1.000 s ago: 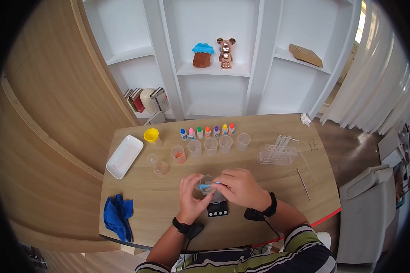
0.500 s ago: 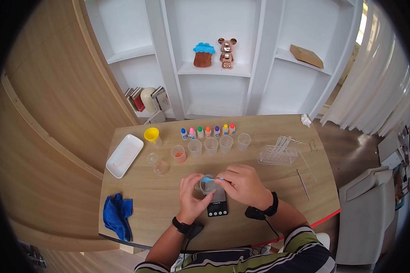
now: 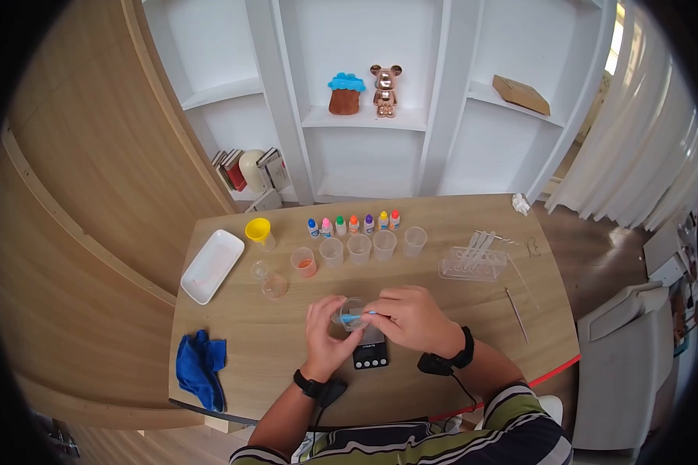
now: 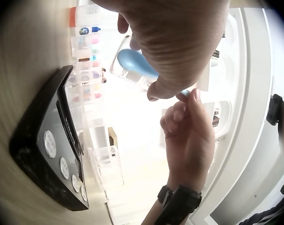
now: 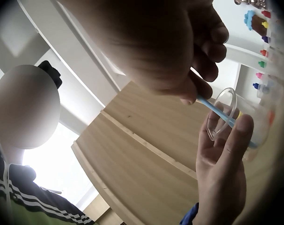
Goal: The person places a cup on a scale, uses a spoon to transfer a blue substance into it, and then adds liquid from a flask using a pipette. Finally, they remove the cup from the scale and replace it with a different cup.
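My left hand (image 3: pixel 327 339) grips a clear plastic cup (image 3: pixel 354 303) by its side, thumb and fingers curled round it. From the right, my right hand (image 3: pixel 412 319) pinches a light blue spoon (image 3: pixel 352 318) between thumb and fingertips, its far end down inside the cup. The spoon's rounded blue end (image 4: pixel 135 63) shows through the cup in the left wrist view. In the right wrist view, the spoon handle (image 5: pixel 217 110) crosses the cup's rim (image 5: pixel 234 101). Below the hands lies a black digital scale (image 3: pixel 371 358), its plate partly hidden.
Behind the hands stand clear cups (image 3: pixel 358 249), one cup with orange liquid (image 3: pixel 305 268), and several colour bottles (image 3: pixel 354 225). At left are a white tray (image 3: pixel 213 267), a yellow cup (image 3: pixel 259 230) and a blue cloth (image 3: pixel 201 370). A clear rack (image 3: pixel 473 269) and thin rod (image 3: pixel 516 314) lie right.
My right hand has shifted slightly up and back down again, the spoon's blue end moving within the cup. The left hand and cup stay nearly in place.
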### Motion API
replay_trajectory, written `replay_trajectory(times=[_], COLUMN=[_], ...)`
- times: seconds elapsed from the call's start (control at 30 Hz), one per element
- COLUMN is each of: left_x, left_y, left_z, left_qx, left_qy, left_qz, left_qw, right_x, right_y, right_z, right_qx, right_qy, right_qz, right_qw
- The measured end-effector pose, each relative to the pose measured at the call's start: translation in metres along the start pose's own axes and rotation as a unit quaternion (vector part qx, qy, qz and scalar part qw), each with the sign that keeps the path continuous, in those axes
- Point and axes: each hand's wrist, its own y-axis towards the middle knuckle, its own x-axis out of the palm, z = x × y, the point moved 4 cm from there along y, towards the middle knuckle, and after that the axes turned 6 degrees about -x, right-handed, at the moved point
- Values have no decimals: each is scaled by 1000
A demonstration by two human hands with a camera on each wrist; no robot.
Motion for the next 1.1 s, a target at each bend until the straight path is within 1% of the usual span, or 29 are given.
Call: replay_trajectory(times=[0.07, 0.1, 0.17, 0.2, 0.27, 0.3, 0.4, 0.47, 0.6, 0.7, 0.77, 0.87, 1.0, 1.1], left_x=[0, 0, 1, 1, 1, 1, 0, 1, 1, 1, 1, 1, 1, 1], left_y=[-1, 0, 0, 0, 0, 0, 1, 1, 1, -1, -2, -1, 0, 0], left_z=[0, 1, 2, 1, 1, 2, 2, 2, 2, 0, 0, 0, 2, 2], left_qx=[1, 1, 3, 0, -2, 0, 0, 2, 1, -1, -2, -5, -3, 0], left_qy=[2, -2, -6, -4, -1, -2, -7, -11, -4, -7, -11, -3, -8, -6], left_qz=[1, 2, 2, -3, -7, -2, 2, -1, 1, -2, -12, -19, -6, -5], left_qw=[1000, 1000, 1000, 1000, 1000, 1000, 1000, 1000, 1000, 1000, 1000, 1000, 1000, 1000], right_x=[-3, -3, -6, -6, 0, 0, -2, -6, 0, -2, -7, -5, -3, -7], right_y=[-1, 0, 2, 1, 0, 0, -1, 2, 0, 0, 2, 2, -1, 2], right_z=[0, -1, -2, -2, -1, 0, 0, -2, -1, -3, -3, -4, -3, -6], right_qx=[3, 3, -3, -3, 8, 8, 3, 11, 2, -9, 6, 1, -11, -2], right_qy=[-46, -46, -67, -67, -1, 0, -26, -56, -11, -23, -56, -25, -48, -67], right_qz=[-5, -6, 36, 37, -6, -6, -8, 26, 4, -4, 16, 4, 8, 26], right_qw=[999, 999, 997, 997, 1000, 1000, 1000, 998, 1000, 1000, 998, 1000, 999, 997])
